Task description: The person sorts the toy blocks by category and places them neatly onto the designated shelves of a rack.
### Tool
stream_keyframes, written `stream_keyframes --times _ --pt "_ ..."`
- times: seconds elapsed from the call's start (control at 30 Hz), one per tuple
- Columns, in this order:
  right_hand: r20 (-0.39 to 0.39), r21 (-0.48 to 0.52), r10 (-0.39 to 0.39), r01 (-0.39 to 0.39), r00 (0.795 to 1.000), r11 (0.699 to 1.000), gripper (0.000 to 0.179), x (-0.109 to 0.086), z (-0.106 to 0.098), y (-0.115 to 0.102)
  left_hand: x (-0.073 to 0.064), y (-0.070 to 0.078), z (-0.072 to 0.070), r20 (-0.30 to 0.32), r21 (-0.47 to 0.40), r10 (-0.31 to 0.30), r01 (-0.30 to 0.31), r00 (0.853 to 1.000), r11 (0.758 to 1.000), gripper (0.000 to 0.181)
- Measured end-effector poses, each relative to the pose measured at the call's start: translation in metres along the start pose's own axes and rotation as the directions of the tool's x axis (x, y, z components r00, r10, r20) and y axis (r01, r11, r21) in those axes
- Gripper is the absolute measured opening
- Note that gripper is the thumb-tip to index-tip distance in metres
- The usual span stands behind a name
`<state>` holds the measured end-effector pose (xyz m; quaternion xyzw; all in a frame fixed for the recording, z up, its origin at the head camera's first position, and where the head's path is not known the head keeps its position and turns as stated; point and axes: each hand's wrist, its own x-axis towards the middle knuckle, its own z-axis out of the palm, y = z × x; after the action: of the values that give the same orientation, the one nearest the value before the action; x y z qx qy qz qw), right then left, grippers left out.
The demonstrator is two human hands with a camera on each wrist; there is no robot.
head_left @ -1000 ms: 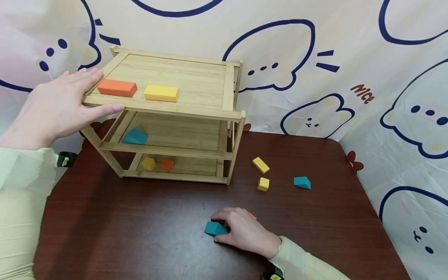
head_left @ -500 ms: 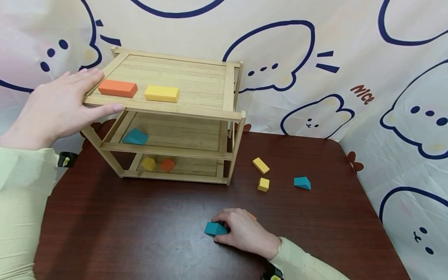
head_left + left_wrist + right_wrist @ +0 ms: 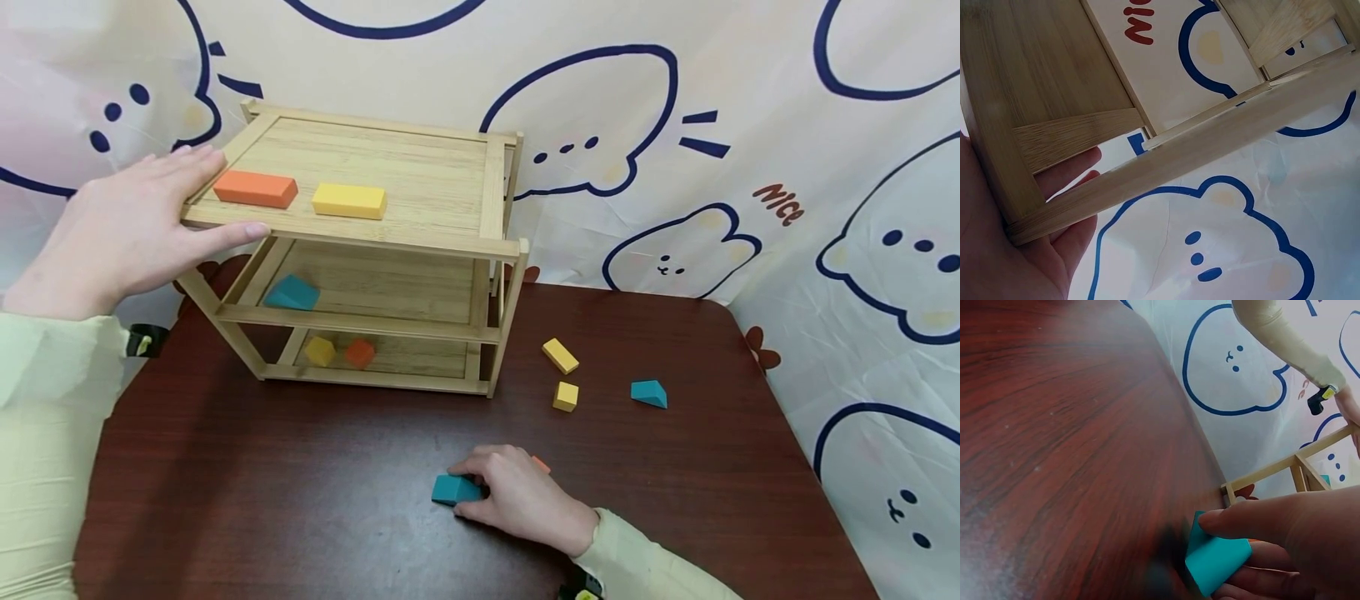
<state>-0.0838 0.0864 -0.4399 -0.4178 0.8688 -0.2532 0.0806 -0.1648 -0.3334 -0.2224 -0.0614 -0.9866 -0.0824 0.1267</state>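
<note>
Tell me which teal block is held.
The nearest teal block, pinched in the right hand; the middle-shelf teal block and rightmost teal block sit unheld.

Left of centre, a rack [image 3: 405,162] is standing on the table [image 3: 360,475]. Two bars [image 3: 349,201] are lying on top, a wedge [image 3: 292,292] on the middle shelf [image 3: 390,283], two pieces [image 3: 360,353] below. Right of it, four blocks [image 3: 566,397] are lying, one behind the right hand [image 3: 517,494], which is holding a prism [image 3: 448,489].

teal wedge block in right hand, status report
Left hand on pale wooden three-tier shelf. Right hand pinches teal wedge block. Orange block mostly hidden behind right hand.
</note>
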Motion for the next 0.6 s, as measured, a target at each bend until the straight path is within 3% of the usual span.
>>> stream_keyframes --times 0.23,0.6 --pt "-0.024 0.009 -0.001 0.002 1.000 1.000 0.033 0.0023 -0.0020 -0.0004 0.0006 0.0009 -0.0004 0.022 0.006 -0.015 0.015 1.000 1.000 0.096" --pt "-0.045 0.028 -0.020 0.021 0.999 0.999 0.036 0.0065 -0.0053 0.0009 0.0025 -0.0020 -0.0001 0.038 0.024 0.013 -0.014 0.999 1.000 0.099"
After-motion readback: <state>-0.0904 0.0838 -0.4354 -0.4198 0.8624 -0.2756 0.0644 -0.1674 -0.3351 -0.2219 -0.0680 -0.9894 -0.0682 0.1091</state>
